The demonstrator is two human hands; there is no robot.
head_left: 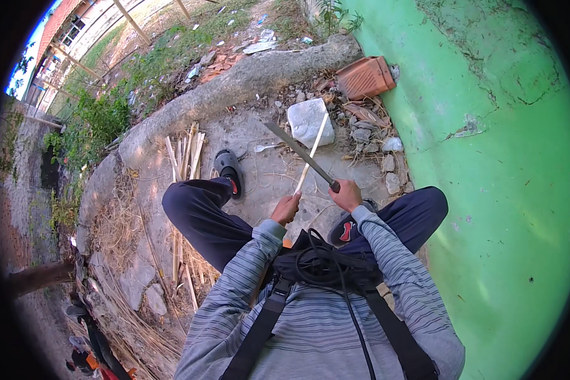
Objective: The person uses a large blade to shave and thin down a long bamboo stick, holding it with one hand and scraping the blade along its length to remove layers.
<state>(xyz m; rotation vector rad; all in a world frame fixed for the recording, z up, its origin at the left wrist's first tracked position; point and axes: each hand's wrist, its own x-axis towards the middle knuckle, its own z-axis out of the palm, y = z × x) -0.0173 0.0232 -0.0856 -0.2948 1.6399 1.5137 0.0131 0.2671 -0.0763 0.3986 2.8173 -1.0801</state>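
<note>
My left hand (pixel 285 209) is closed round the lower end of a pale strip of split wood or bamboo (pixel 313 151), which slants up and away to the right. In my right hand (pixel 346 196) is the dark handle of a machete (pixel 301 151), its long blade pointing up and to the left. Blade and strip cross in the picture; whether they touch I cannot tell. Beyond them sits a whitish block (pixel 310 121), partly behind the strip's far end. Both hands are in front of my body, between my spread knees.
Several pale strips (pixel 187 152) lie beyond my left knee, near my sandal (pixel 228 171). Rubble (pixel 365 134) and an orange-brown hollow brick (pixel 366 78) lie against the green wall (pixel 487 158) on the right. A low concrete kerb (pixel 234 81) curves across the far side. A white plastic fork (pixel 265 147) lies on the ground.
</note>
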